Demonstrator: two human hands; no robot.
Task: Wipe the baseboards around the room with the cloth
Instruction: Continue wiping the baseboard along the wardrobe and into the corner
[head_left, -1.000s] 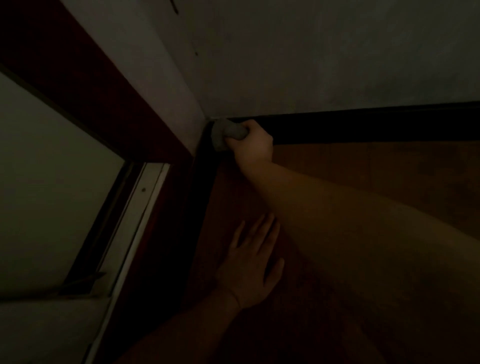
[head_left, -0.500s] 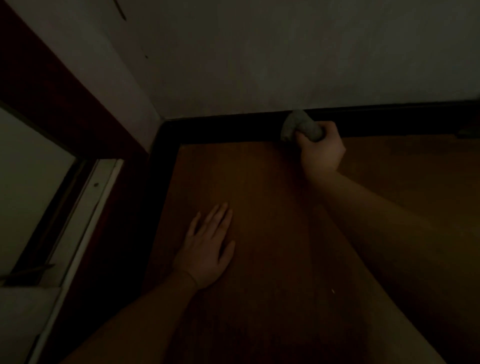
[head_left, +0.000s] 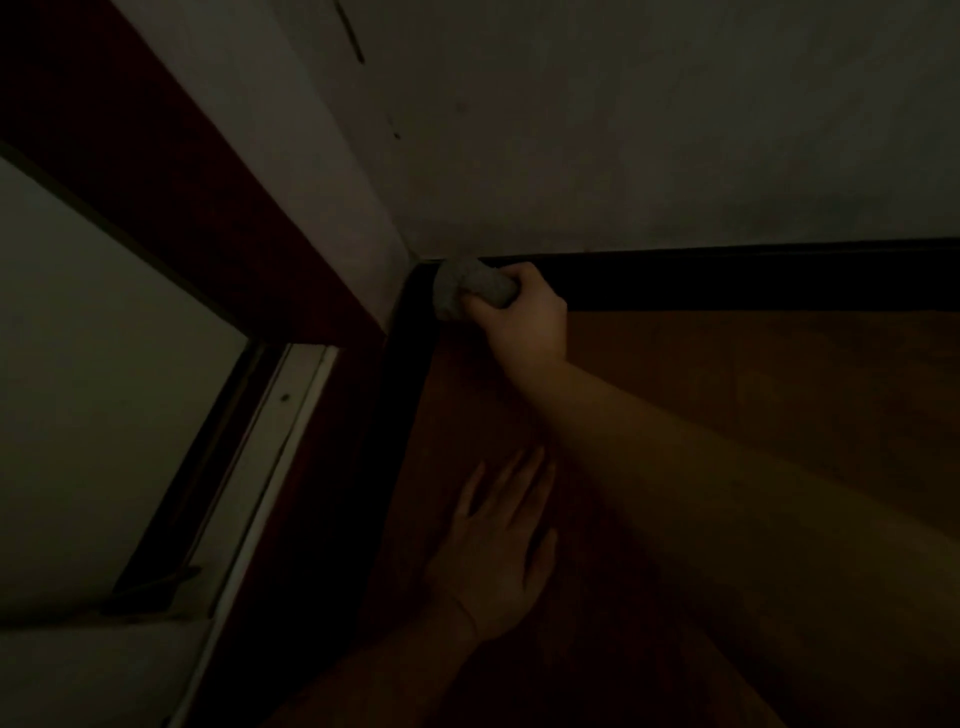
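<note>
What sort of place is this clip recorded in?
Likely a dim corner of a room in a home: a wooden floor, a dark baseboard under a plain wall, and a door frame at the left.

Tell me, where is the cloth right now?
In the head view the cloth is upper centre, gripped by the right hand against the baseboard at the room's corner.

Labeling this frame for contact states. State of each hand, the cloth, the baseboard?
right hand: fingers curled round the cloth, at the room corner.
cloth: bunched, pressed against the baseboard at the corner.
left hand: flat, fingers straight, resting on the wooden floor.
baseboard: dark, runs along both walls; too dim to tell clean from dusty.
</note>
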